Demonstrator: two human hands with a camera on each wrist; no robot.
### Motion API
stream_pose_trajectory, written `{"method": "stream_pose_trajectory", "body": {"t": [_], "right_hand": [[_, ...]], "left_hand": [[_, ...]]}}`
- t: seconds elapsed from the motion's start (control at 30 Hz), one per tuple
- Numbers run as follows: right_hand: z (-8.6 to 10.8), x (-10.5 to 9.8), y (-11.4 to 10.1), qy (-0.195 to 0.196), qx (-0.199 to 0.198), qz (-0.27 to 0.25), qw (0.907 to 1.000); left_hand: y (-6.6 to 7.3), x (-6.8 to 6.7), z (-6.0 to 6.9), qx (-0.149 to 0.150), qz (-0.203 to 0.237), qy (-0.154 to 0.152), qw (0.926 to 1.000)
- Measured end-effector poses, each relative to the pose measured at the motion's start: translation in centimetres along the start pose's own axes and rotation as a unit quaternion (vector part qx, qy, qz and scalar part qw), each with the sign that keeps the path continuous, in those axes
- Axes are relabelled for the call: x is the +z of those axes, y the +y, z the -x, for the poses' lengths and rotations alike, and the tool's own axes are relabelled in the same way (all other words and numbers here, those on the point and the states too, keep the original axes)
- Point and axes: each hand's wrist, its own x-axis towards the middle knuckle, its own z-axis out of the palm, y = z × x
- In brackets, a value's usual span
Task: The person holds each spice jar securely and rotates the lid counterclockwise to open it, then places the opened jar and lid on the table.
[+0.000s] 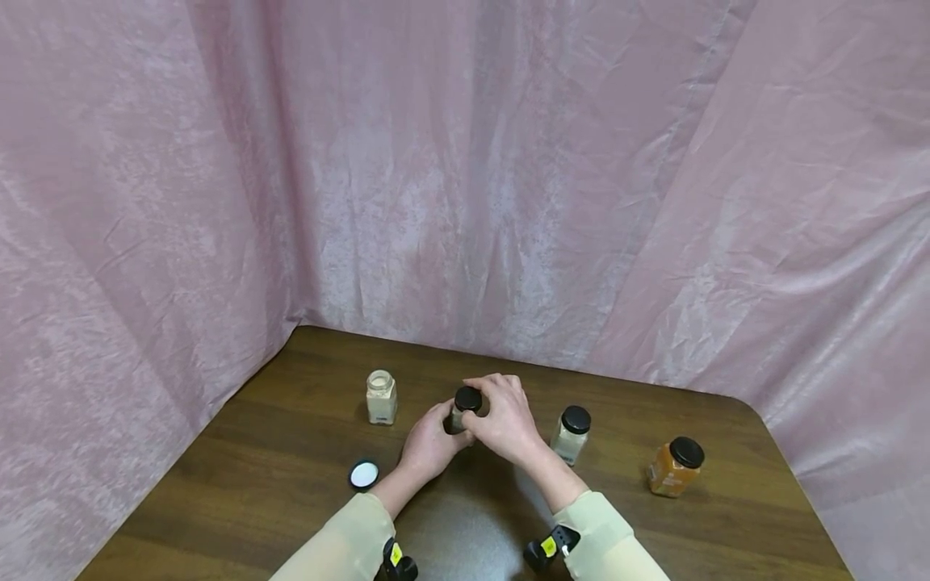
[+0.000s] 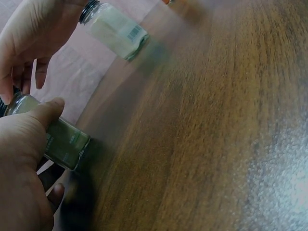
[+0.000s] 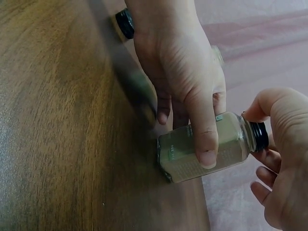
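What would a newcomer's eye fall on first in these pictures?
Probably the left hand holding a glass jar while the right hand grips its black lid, near the middle of the brown table. Next, an open jar to their left, with a loose lid lying white side up nearer the person. The orange jar, farthest right, also stands out, as does the pink curtain behind.

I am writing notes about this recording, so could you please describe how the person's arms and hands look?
The left hand and right hand are bare, without gloves. Both arms wear pale, greenish-cream sleeves. Near each cuff sits a small black device with a yellow patch.
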Motion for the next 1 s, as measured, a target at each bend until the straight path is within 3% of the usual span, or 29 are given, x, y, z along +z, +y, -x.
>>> {"method": "stream_pose_trajectory", "body": {"t": [0.5, 1.0], "right_hand": [[0.05, -0.08, -0.11, -0.013, 0.007, -0.016, 0.9998], [0.01, -0.03, 0.23, 0.01, 0.009, 0.013, 0.9998]], "left_hand": [[0.06, -0.09, 0.05, 0.002, 0.004, 0.004, 1.0], [-0.15, -0.05, -0.11, 0.011, 0.003, 0.005, 0.9999]]}}
